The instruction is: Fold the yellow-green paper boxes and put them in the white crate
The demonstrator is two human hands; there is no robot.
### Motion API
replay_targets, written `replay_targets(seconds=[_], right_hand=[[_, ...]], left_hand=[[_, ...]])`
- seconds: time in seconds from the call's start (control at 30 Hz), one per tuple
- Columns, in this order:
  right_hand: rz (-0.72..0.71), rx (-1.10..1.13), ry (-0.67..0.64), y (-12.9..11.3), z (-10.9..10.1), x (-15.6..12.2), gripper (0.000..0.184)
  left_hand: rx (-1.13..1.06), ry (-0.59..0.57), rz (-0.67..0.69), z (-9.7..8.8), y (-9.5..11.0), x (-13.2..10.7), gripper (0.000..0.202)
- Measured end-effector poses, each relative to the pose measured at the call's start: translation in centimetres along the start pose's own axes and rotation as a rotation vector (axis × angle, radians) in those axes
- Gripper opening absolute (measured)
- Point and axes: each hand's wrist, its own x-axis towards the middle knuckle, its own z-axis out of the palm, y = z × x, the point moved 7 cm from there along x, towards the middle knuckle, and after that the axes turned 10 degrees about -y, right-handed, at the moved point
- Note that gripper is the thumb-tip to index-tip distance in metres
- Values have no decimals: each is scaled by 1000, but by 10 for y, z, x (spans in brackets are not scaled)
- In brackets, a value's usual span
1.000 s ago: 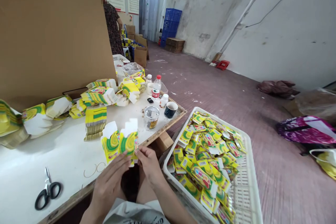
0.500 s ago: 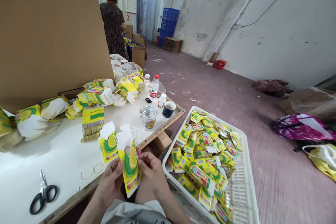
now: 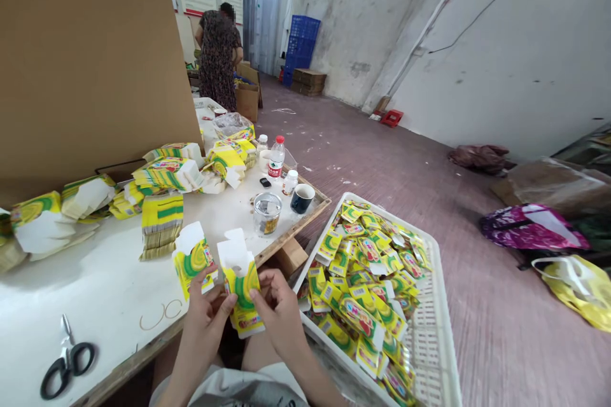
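A yellow-green printed carton [image 3: 244,289] with raised white flaps is held above my lap, facing me. My left hand [image 3: 206,318] pinches its left side, thumb on the front. The thumb of my right hand [image 3: 277,308] presses its right edge, the fingers curled behind. Another flat-looking carton [image 3: 188,264] with a white flap lies at the table edge, partly behind my left fingers; whether they touch it I cannot tell. Farther left stands a bundle of stacked cartons [image 3: 162,224]. Black-handled scissors [image 3: 67,362] rest on the white table [image 3: 114,305].
A white plastic basket [image 3: 446,331] full of small cartons stands to my right. On the table are a clear tub [image 3: 267,213], a dark mug [image 3: 302,199], a red-capped bottle [image 3: 275,158] and more carton bundles [image 3: 169,175]. A person [image 3: 218,57] stands beyond the cardboard sheet [image 3: 90,57].
The held carton has turned from edge-on to flatter facing me, and its front looks wider. My left fingers have spread more. The person at the back has shifted right and bends forward.
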Motion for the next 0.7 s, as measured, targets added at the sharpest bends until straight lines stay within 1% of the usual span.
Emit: replay_targets(seconds=[0.07, 0.1, 0.13, 0.17, 0.23, 0.3, 0.33, 0.4, 0.5, 0.53, 0.57, 0.63, 0.7], right_hand=[[-51, 34, -68, -7, -2, 2, 39], [-67, 56, -107, -10, -2, 3, 47], [-72, 78, -151, -13, -3, 4, 50], [-69, 97, -192, -15, -3, 5, 47], [-47, 121, -253, -17, -6, 7, 34], [-33, 117, -276, -19, -10, 8, 22], [-39, 105, -272, -21, -12, 8, 19], [-73, 72, -245, -24, -15, 8, 19], [-108, 61, -179, -26, -17, 9, 19], [-110, 83, -159, -25, -18, 9, 16], [-109, 105, -138, -24, -19, 9, 16], [-115, 111, -93, -23, -23, 10, 24], [-128, 54, -71, -25, -28, 11, 25]], left_hand=[[35, -80, -3, 4, 6, -2, 68], [47, -121, -10, 6, 9, -2, 64], [49, -162, -19, 7, 11, -3, 59], [38, -206, -29, 9, 13, -4, 54], [-16, -314, -56, 15, 15, -7, 46], [-84, -413, -81, 22, 15, -11, 38], [-112, -443, -91, 24, 15, -13, 36], [-157, -447, -100, 27, 12, -16, 39], [-198, -398, -105, 26, 7, -17, 63], [-202, -390, -111, 26, 5, -16, 69], [-197, -384, -121, 26, 3, -16, 71], [-156, -361, -138, 24, 1, -14, 66], [-71, -311, -118, 19, 3, -11, 58]])
